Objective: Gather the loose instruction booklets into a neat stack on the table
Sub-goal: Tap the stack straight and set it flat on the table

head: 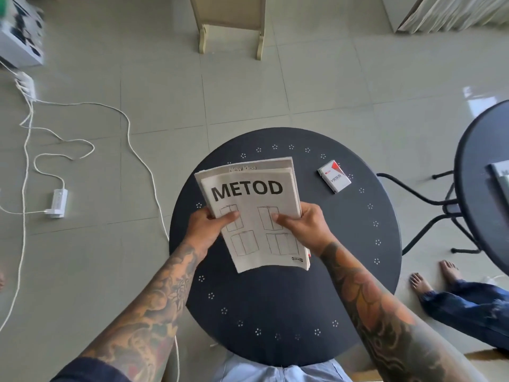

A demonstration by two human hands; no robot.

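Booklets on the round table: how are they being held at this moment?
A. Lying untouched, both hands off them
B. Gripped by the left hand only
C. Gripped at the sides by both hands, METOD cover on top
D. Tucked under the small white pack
C: the left hand and right hand each clasp a side of the booklets, whose top cover reads METOD, while the small white pack lies apart on the round table.

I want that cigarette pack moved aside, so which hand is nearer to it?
Right. The right hand grips the booklets' right edge, below-left of the cigarette pack; the left hand holds their far edge.
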